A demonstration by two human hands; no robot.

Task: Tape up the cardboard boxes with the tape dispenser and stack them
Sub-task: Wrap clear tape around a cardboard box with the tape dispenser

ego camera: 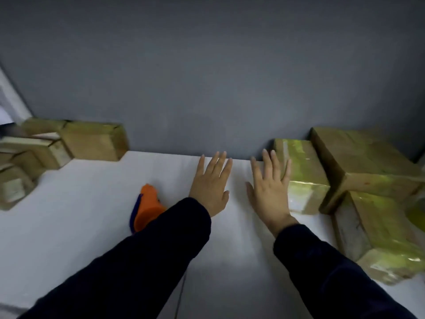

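Holding both hands flat over the bench point(92, 215), fingers straight and empty: left hand point(210, 183) just right of the tape dispenser point(147, 206), right hand point(269, 189) farther right, beside the taped boxes point(305, 176). Between boxes, we judge; next, fetch an untaped box point(94, 143), far left of the dispenser.
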